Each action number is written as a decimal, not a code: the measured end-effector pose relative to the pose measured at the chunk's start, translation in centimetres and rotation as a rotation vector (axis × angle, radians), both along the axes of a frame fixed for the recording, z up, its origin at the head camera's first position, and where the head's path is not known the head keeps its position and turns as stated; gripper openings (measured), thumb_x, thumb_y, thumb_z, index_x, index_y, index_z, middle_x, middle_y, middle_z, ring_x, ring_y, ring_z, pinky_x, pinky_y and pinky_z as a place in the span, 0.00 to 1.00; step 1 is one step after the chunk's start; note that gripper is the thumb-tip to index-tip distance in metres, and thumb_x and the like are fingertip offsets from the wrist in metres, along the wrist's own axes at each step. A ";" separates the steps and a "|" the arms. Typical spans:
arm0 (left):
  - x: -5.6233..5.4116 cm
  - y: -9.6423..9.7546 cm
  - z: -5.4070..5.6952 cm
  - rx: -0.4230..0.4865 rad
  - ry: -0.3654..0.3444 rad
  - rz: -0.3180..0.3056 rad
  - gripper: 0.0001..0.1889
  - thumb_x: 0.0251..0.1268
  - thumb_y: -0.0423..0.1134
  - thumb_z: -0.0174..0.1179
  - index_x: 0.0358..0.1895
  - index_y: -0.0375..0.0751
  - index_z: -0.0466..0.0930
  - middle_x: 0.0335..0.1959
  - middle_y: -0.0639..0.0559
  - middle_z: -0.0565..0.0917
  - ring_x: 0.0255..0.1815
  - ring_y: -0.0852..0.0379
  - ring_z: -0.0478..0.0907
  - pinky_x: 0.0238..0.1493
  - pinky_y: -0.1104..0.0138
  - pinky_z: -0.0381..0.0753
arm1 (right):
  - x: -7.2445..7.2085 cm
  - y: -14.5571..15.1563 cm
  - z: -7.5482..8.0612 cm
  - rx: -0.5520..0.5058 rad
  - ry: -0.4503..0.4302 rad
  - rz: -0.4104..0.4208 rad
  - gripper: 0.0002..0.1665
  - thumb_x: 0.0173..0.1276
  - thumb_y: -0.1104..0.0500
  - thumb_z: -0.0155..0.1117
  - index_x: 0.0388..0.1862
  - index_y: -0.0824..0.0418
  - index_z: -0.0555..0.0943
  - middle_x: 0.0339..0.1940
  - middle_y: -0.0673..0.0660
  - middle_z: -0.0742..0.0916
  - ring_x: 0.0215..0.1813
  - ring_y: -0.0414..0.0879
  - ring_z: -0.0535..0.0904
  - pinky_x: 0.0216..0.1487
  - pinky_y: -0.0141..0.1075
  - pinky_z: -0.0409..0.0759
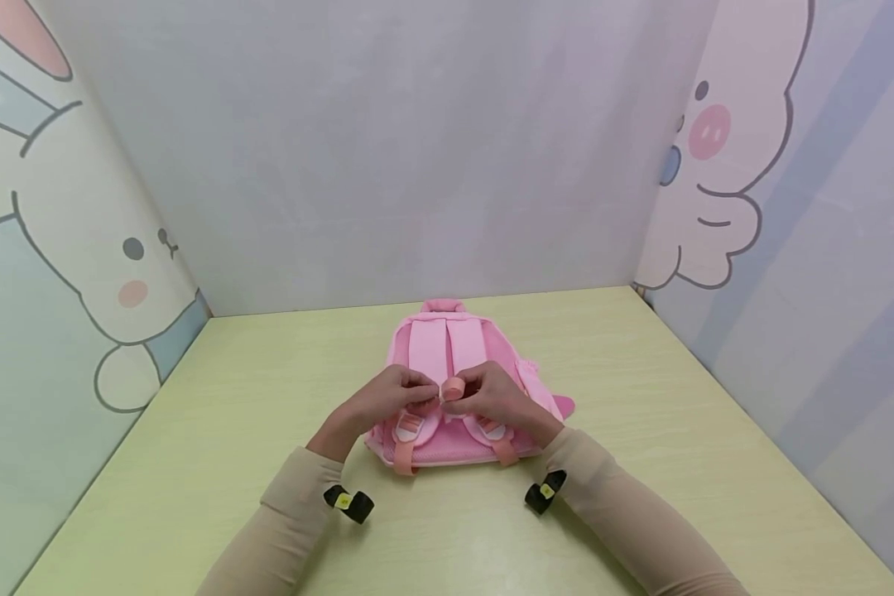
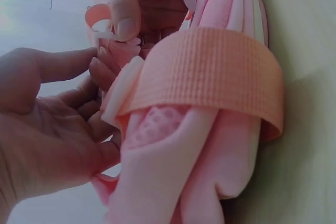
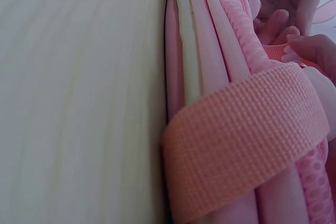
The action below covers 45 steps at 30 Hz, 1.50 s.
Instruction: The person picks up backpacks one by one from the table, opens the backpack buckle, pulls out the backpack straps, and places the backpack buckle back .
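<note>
A pink backpack (image 1: 432,339) lies on the table with its shoulder straps facing up. Over its middle the two hands meet at a coral webbing strap (image 1: 453,388) with a white plastic buckle (image 2: 105,36). My left hand (image 1: 392,399) pinches the strap from the left; its index finger reaches the buckle in the left wrist view. From the other side my right hand (image 1: 497,396) grips the buckle and webbing, thumb pressed on top. A loop of webbing (image 2: 98,17) sticks up beside that thumb. The fingers partly hide the buckle, so whether its halves are joined cannot be seen.
Coral adjuster straps (image 1: 405,458) run down to the bag's lower corners. A darker pink flap (image 1: 564,406) juts out at its right side. The pale wooden table (image 1: 268,356) is bordered by a back wall (image 1: 417,165) and printed side panels (image 1: 119,248).
</note>
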State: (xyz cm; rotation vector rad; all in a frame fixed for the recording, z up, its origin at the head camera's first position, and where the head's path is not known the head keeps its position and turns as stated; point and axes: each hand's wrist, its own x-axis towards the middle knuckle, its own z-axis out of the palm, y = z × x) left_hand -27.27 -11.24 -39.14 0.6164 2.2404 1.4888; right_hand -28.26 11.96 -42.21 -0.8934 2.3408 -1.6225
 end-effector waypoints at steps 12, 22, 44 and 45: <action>0.2 -0.1 -0.1 0.037 -0.064 -0.013 0.16 0.77 0.40 0.53 0.38 0.29 0.82 0.26 0.50 0.75 0.29 0.57 0.69 0.32 0.69 0.70 | 0.1 -0.2 0.2 0.022 -0.007 -0.012 0.11 0.58 0.54 0.79 0.35 0.57 0.88 0.24 0.51 0.83 0.27 0.40 0.73 0.26 0.30 0.71; 0.0 0.0 -0.6 0.024 0.027 0.022 0.13 0.67 0.34 0.64 0.51 0.31 0.81 0.42 0.45 0.83 0.40 0.54 0.80 0.40 0.65 0.81 | 0.0 0.1 0.0 -0.003 -0.036 -0.035 0.12 0.59 0.54 0.78 0.29 0.58 0.84 0.22 0.51 0.80 0.26 0.41 0.71 0.25 0.31 0.70; 0.4 0.6 -0.6 -0.153 0.201 -0.017 0.12 0.66 0.35 0.66 0.50 0.38 0.80 0.40 0.50 0.83 0.38 0.57 0.80 0.36 0.65 0.81 | -0.3 0.4 0.0 -0.120 -0.119 -0.015 0.09 0.61 0.60 0.76 0.33 0.62 0.83 0.26 0.55 0.82 0.26 0.41 0.72 0.24 0.30 0.70; 0.4 0.5 -0.6 -0.128 0.192 -0.018 0.15 0.66 0.37 0.66 0.53 0.40 0.79 0.43 0.49 0.83 0.41 0.56 0.81 0.38 0.64 0.82 | -0.4 0.4 -0.1 -0.115 -0.112 -0.010 0.09 0.62 0.60 0.76 0.34 0.62 0.83 0.26 0.55 0.82 0.26 0.41 0.72 0.25 0.31 0.70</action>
